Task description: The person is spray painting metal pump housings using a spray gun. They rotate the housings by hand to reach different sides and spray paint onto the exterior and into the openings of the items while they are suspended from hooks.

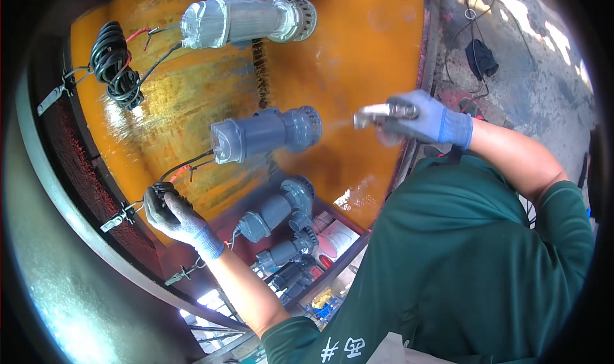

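Note:
My right hand [430, 116], in a blue-grey glove, grips a spray gun [372, 113] pointing left. A pale mist spreads from its nozzle toward a grey-blue submersible pump [259, 135] hanging sideways. The gun and the pump stand apart. At the lower left, my gloved left hand [176, 218] is closed around a bundle of black cable [167, 189], next to a metal clip [116, 220]. A thin black lead runs from this bundle to the pump's left end. Most of the bundle is hidden by my fingers.
Above hangs a silvery pump [246, 22] with coiled black cable [115, 63]. More grey-blue pumps [272, 213] hang below. An orange-yellow panel [364, 50] stands behind them. A curved metal rail [83, 226] runs along the left. Hoses and a black pouch [481, 60] lie on the floor.

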A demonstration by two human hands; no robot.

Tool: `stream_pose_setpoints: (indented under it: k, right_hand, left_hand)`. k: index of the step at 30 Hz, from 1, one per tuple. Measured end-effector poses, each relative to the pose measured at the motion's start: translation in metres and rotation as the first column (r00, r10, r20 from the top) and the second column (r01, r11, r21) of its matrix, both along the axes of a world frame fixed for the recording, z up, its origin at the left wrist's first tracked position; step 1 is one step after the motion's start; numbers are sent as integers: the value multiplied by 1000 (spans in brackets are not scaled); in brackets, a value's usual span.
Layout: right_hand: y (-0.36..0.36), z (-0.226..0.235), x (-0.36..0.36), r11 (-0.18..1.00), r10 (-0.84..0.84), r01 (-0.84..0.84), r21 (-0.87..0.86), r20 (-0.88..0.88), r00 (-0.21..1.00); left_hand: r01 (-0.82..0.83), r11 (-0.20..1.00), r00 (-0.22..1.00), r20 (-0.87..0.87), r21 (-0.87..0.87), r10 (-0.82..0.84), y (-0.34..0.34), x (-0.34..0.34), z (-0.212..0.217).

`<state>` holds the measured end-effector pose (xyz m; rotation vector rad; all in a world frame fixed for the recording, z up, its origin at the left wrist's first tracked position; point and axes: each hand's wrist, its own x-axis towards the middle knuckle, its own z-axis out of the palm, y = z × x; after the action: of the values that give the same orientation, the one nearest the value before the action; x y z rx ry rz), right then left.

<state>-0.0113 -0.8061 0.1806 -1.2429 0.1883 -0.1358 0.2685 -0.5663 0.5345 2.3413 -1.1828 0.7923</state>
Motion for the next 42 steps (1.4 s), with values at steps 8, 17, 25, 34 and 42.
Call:
stream_pose_setpoints:
  k: [8,17,25,34,42]
  right_hand:
    - [-10,-8,-4,992,72,-60,-108,107,992]
    - [-28,5,-6,981,194,-192,-28,126,973]
    - [-27,-2,14,980,-40,37,195,13,999]
    - [-44,12,18,984,-2,-28,179,162,987]
    - [-56,48,21,997,12,5,-81,206,978]
  left_hand:
    - [46,992,966,247,115,-73,23,-12,4]
    - [-27,998,1000,9,-61,27,65,-28,1]
    - [-266,963,925,274,-33,265,76,-42,0]
    - [-296,953,930,211,-65,303,104,-37,1]
    - [-290,954,935,189,-79,300,126,-33,2]
